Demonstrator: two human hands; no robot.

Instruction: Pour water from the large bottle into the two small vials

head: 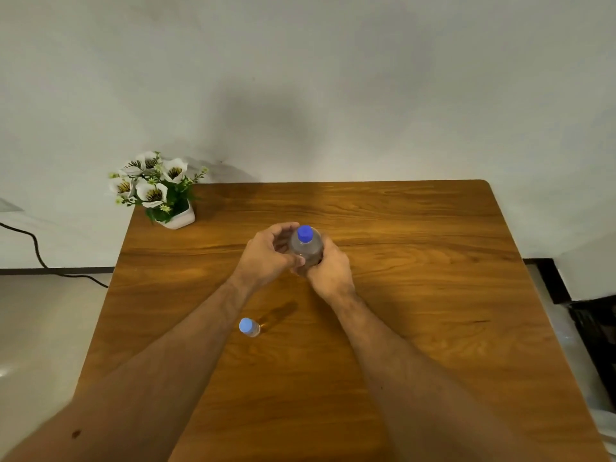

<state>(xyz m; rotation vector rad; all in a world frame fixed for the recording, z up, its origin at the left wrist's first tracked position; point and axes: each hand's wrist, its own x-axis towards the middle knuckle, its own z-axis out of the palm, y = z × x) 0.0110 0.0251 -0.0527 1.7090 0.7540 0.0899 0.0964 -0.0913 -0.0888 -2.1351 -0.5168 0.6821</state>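
The large bottle (pixel 306 248) stands upright near the middle of the bench (pixel 433 295), between the left hand (pixel 266 258) and right hand (pixel 328 270). One small vial (pixel 249 327) stands nearer the front edge, left of the bottle. A flower pot (pixel 176 219) sits at the far left corner.

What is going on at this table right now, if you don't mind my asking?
A person is handling the large bottle at mid-table. The right hand grips its body; the left hand curls beside it. Its blue cap is on. One capped vial stands nearer; no other vial shows.
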